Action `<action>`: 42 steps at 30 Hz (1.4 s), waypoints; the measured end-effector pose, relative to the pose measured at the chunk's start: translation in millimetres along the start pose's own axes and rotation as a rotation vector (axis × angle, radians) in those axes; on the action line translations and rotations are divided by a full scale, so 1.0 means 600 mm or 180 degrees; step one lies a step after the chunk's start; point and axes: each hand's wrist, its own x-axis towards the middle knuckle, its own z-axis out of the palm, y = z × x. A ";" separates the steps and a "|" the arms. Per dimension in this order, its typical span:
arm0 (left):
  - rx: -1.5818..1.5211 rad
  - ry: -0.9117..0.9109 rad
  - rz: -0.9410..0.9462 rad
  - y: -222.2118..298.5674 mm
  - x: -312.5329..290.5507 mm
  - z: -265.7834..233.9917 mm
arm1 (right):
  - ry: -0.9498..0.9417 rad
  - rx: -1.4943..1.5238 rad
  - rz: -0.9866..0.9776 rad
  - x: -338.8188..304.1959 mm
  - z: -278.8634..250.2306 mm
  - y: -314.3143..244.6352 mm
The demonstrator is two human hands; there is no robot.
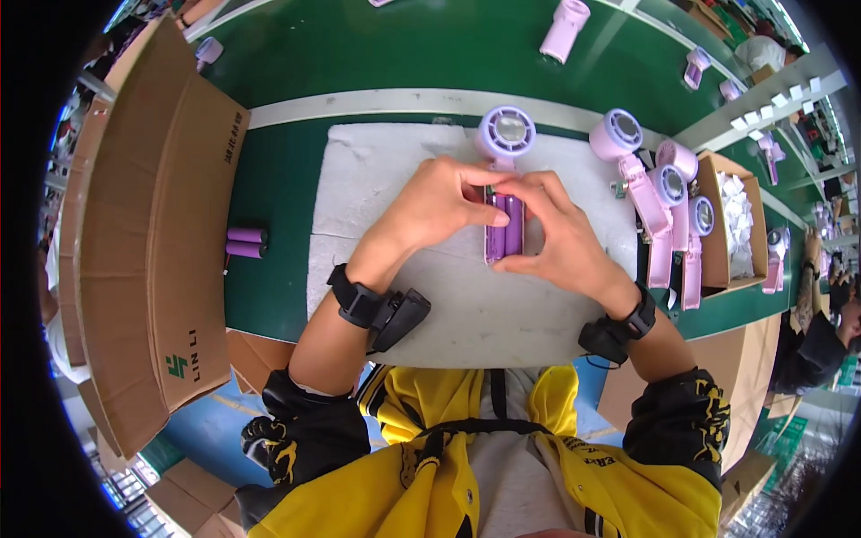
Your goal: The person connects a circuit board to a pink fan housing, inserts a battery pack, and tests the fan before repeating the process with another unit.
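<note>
Left hand [430, 206] and right hand [572, 247], as I observe remotely, hold the lilac fan [507, 134] (purple battery pack [513, 229] lies in its open handle [489, 251]) over the white mat [386, 300]. Beyond, I see another fan [565, 31] on the green surface [404, 54].

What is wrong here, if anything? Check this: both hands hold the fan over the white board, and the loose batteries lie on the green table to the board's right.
The side is wrong: in the head view, the loose batteries lie on the green table left of the white board. The left hand and right hand do hold the fan.
</note>
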 end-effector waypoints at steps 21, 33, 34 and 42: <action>0.0958 0.1755 0.0224 0.021 0.009 -0.041 | 0.1069 -0.2184 0.0000 0.082 -0.035 0.019; 0.0798 0.1976 0.0341 -0.052 0.042 -0.058 | 0.0374 -0.2592 0.1840 0.000 -0.134 0.095; 0.0811 0.1972 0.0369 -0.058 0.040 -0.064 | 0.0537 -0.2528 0.1661 0.005 -0.127 0.111; 0.2239 0.1783 0.0139 -0.034 -0.125 -0.179 | 0.0455 -0.0656 0.1023 0.035 -0.057 0.066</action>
